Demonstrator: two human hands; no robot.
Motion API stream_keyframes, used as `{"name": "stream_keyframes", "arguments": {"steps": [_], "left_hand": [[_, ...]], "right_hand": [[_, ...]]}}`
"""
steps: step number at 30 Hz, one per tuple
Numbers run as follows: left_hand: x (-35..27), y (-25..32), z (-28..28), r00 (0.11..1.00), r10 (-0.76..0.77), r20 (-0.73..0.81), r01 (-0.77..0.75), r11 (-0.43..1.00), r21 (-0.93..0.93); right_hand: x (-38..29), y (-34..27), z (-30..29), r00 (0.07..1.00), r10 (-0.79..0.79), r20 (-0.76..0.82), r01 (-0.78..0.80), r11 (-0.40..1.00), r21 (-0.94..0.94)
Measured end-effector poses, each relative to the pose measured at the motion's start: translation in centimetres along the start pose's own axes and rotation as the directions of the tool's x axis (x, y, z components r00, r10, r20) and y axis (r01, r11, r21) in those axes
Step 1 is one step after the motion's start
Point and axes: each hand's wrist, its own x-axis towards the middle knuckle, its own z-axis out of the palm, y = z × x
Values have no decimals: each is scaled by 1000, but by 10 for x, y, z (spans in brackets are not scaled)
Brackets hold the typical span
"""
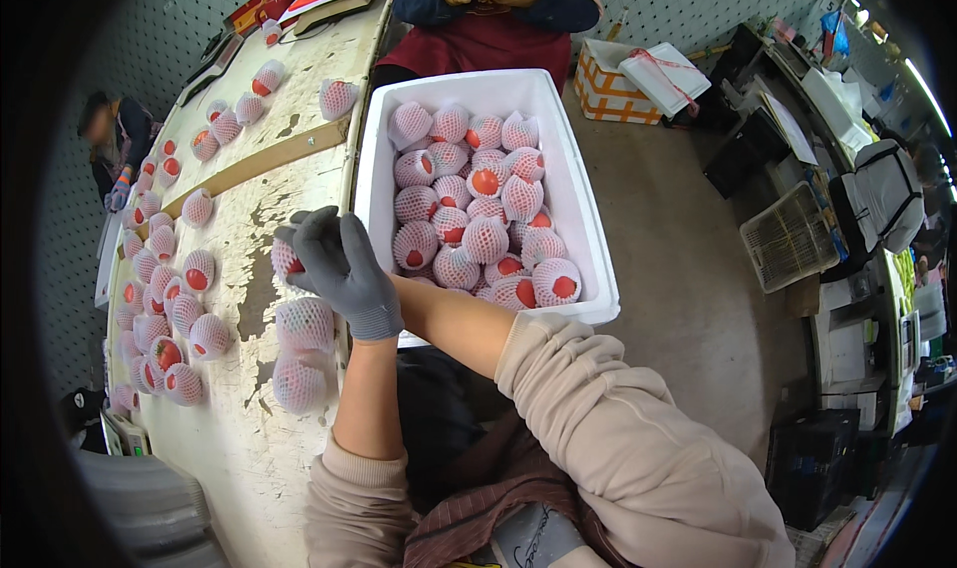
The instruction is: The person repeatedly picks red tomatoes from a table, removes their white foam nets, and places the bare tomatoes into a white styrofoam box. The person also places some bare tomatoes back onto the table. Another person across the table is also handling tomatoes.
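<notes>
My left hand [340,272], in a grey knitted glove, is over the table's right edge with its fingers bent. Behind it, my right forearm [448,321] crosses from the right; the right hand is largely hidden, and the overlapping grey fingers are hard to assign. A tomato in a white foam net [282,260] touches these fingers; which hand holds it, if either, I cannot tell. Just below lie two more netted pieces, an upper one [305,325] and a lower one [299,382]. To the right, a white foam box [579,216] contains many netted tomatoes [484,240].
More netted tomatoes [187,314] lie across the worn table [224,433], which a wooden strip [262,160] divides. Beyond the box stands a person [493,44] with gloved hands; another person [123,145] is at far left. Scales [336,3] sit at the back. A plastic crate [789,239] stands right.
</notes>
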Motion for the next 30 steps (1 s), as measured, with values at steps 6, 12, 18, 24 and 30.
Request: {"name": "stream_keyframes", "arguments": {"steps": [6,12,18,24,30], "left_hand": [[6,9,-1,998,-69,-6,69,993,-92],[6,20,-5,982,-187,-3,184,968,-172],[8,16,1,959,-270,90,282,944,-171],[4,6,0,921,-348,173,372,918,-135],[8,-9,0,763,-623,171,629,777,26]], "right_hand": [[38,-26,20,997,-69,40,69,998,8],[67,-105,-51,869,-492,-55,360,703,-613],[5,-152,-218,842,-55,-536,-535,-205,-820],[-28,-124,-246,762,80,-643,-629,-148,-763],[-45,-185,-191,913,15,-409,-409,38,-912]]}}
